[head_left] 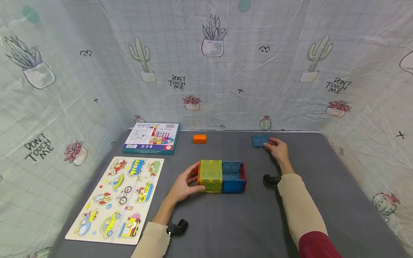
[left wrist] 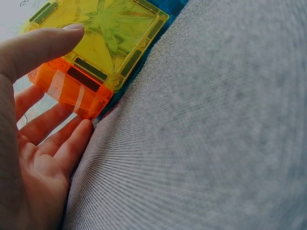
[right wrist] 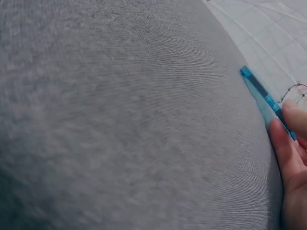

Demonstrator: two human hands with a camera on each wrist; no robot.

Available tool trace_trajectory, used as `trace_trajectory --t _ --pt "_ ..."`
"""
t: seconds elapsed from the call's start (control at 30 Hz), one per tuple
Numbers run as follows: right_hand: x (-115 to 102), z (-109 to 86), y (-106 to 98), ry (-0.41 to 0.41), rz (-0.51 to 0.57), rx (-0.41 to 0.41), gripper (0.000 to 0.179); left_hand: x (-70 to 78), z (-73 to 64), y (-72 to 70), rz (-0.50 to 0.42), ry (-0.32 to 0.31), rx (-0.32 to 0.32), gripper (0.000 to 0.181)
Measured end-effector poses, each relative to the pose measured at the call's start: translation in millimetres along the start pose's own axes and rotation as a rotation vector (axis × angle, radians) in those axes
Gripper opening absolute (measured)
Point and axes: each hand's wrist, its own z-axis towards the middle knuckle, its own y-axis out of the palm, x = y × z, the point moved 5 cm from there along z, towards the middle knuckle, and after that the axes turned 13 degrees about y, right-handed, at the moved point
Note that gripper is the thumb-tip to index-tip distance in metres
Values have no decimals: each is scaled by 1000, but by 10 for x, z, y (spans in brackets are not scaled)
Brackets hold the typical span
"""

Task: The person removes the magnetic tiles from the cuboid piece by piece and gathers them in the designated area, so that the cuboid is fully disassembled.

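A box built of translucent magnetic tiles [head_left: 210, 176] stands in the middle of the table, yellow on its left half and blue on its right, with a red right end. My left hand [head_left: 183, 186] holds its left end, thumb on the yellow front and fingers by the orange end tile [left wrist: 72, 91]. The top of the blue half looks open. Farther back on the right, my right hand [head_left: 278, 150] pinches the right edge of a separate blue magnetic tile [head_left: 259, 141]. In the right wrist view this tile [right wrist: 267, 101] is seen nearly edge-on, tilted against the grey table.
An orange block [head_left: 199, 139] lies near the back edge. On the left are a flat toy box [head_left: 151, 138] and, in front of it, a wooden vehicle puzzle board [head_left: 116, 199]. A patterned cloth [head_left: 238, 71] hangs behind and at both sides of the grey table [head_left: 226, 229].
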Motion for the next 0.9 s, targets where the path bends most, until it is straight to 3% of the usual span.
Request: trace_trajectory --t 0.33,0.9 --pt "42 15 25 -32 -257 130 52 13 -4 -8 -2 -8 -3 90" --pt "31 -7 46 -24 -263 235 46 -1 -1 -7 17 6 -7 92"
